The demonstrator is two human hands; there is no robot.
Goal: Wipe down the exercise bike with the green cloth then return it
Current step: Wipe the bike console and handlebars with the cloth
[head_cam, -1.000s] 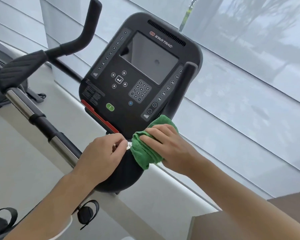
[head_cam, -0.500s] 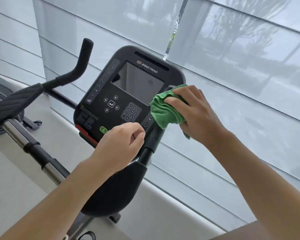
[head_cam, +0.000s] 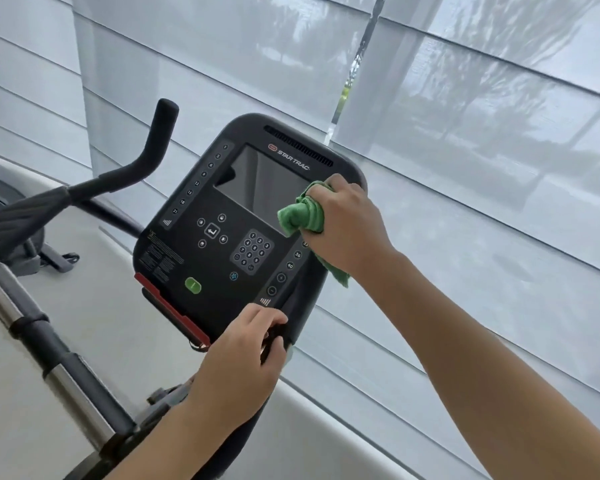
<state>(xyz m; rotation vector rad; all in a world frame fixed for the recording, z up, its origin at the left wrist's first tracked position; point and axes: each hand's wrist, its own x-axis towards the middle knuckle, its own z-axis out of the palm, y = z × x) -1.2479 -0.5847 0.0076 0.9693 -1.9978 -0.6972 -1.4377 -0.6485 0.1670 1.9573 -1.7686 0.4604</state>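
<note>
Room: pale sheer blinds fill the wall behind the exercise bike, daylight and tree shadows showing through; a low white ledge runs beneath them
Console: one black console tilted up toward the rider, so screen and keys face whoever wipes; one dark screen, one number pad, one green button, one red strip along the bottom edge
Green cloth: one green cloth, bunched into a pad against the screen's right edge, a tail hanging down past the console's right side; balled, I'd say, to press harder
Right hand: right hand fingers curled round the cloth, gripping it firmly against the console
Left hand: left hand curled over the console's bottom right corner, thumb and fingers wrapped on it; likely steadying it against the wiping push
Handlebars: one upright black grip and one padded armrest at the left; one chrome-banded bar below; the right-side bar mostly hidden behind the console
Progress: wiping seems underway; cloth not yet returned
</note>
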